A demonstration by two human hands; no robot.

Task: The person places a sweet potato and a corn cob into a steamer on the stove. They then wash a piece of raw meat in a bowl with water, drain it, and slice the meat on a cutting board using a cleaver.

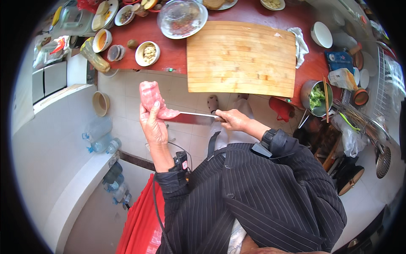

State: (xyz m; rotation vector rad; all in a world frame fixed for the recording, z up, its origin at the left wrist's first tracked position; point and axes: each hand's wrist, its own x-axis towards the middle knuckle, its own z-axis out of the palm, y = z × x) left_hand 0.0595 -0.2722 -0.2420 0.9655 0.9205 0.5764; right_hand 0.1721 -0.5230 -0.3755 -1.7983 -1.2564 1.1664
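Observation:
My left hand [153, 123] grips a pale pink piece of raw meat [150, 94], held up in the air short of the table's front edge. A thinner flap of the meat hangs toward the right. My right hand [234, 120] is closed around the handle of a kitchen cleaver [196, 118]. Its blade points left, spine up, and the far end meets the meat flap. Beyond both hands a bamboo cutting board [241, 57] lies on the red table [171, 62], its near edge jutting past the table.
Left of the board are a bowl of chopped food [147, 53], a squash [94, 54] and a covered plate [182, 19]. At right stand a pot of greens [316, 97] with chopsticks [325, 98], a cloth [298, 47] and a white bowl [321, 34]. Water bottles [98, 128] sit at left.

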